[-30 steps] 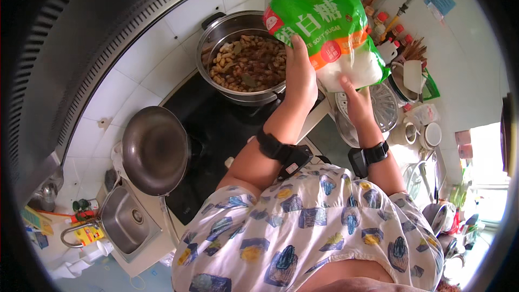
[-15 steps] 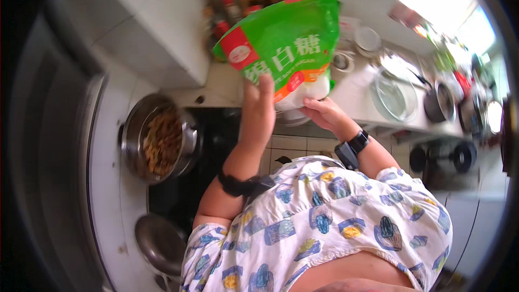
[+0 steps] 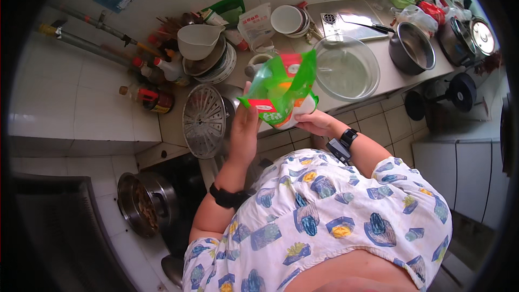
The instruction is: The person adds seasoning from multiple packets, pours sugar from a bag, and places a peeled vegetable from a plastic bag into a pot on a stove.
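A person in a patterned shirt [image 3: 330,205] holds up a green bag [image 3: 285,91] in both bare hands, near the center of the head view and in front of the counter's [image 3: 392,67] edge. The left hand [image 3: 243,132], at the bag's 7 o'clock, is partly closed on its side, thumb along the near face and fingertips showing beyond the edge. The right hand [image 3: 318,121], at 4 o'clock, pinches the pale lower corner, thumb in front; its other fingers are largely hidden. The bag tilts, its upper part flared and creased; whether its mouth is unsealed cannot be told.

Clock positions run from the bag. A mug [image 3: 258,66] sits just beside it at 11 o'clock, with stacked white bowls [image 3: 286,20] at 12. A glass bowl [image 3: 348,67] lies near at 2 o'clock; beyond it, in the same direction, are a knife [image 3: 373,25] and a deep grey pot [image 3: 413,48]. A white jug [image 3: 199,43] rests on stacked dishes [image 3: 221,65] at 10 o'clock, and a dark bottle [image 3: 154,99] lies well apart at 9. A perforated steel rack [image 3: 204,121] leans at 8 o'clock; farther out that way, a steel pot [image 3: 162,197] of brown food [image 3: 145,208] stands on the black hob [image 3: 186,184].
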The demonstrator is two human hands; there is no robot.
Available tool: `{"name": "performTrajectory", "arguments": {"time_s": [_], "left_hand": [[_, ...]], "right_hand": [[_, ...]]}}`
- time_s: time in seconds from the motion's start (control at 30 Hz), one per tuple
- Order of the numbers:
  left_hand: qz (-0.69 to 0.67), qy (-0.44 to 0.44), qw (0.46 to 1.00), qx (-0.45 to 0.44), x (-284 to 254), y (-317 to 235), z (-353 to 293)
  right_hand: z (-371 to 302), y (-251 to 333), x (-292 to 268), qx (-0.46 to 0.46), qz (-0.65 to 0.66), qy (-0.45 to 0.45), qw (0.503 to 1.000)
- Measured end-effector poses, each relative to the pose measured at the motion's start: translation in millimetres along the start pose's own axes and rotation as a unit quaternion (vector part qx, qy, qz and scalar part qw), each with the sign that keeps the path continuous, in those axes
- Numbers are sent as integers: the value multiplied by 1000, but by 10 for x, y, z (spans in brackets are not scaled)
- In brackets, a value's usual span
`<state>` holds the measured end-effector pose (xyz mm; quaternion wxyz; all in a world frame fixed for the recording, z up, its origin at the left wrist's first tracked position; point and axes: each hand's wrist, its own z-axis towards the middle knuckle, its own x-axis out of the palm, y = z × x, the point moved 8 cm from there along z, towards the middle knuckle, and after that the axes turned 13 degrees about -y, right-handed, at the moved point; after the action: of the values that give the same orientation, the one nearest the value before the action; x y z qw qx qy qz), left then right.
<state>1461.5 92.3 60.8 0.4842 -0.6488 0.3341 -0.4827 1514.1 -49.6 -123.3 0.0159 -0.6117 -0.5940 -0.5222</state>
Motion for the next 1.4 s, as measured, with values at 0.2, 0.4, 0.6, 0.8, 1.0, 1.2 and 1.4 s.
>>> {"name": "performTrajectory", "arguments": {"time_s": [0.2, 0.4, 0.6, 0.8, 1.0, 1.2, 1.4], "left_hand": [[57, -75, 995, -35, -20, 625, 343], [86, -119, 989, 27, -368, 807, 261], [184, -171, 947, 199, -355, 387, 335], [394, -201, 850, 286, -461, 119, 208], [428, -172, 831, 311, -408, 59, 197], [551, -94, 739, 376, 54, -81, 221], [606, -50, 694, 384, 273, -134, 210]], "right_hand": [[202, 49, -589, 208, -326, -24, 922], [-159, 944, -677, -31, -584, -87, 806], [-237, 1511, -99, -371, -456, -122, 800], [-467, 1587, 192, -438, -417, -172, 778], [-716, 1422, 1494, -594, -662, -10, 456], [-327, 1219, 1403, -535, -704, 7, 467], [-398, 1329, 1302, -536, -666, -14, 519]]}}
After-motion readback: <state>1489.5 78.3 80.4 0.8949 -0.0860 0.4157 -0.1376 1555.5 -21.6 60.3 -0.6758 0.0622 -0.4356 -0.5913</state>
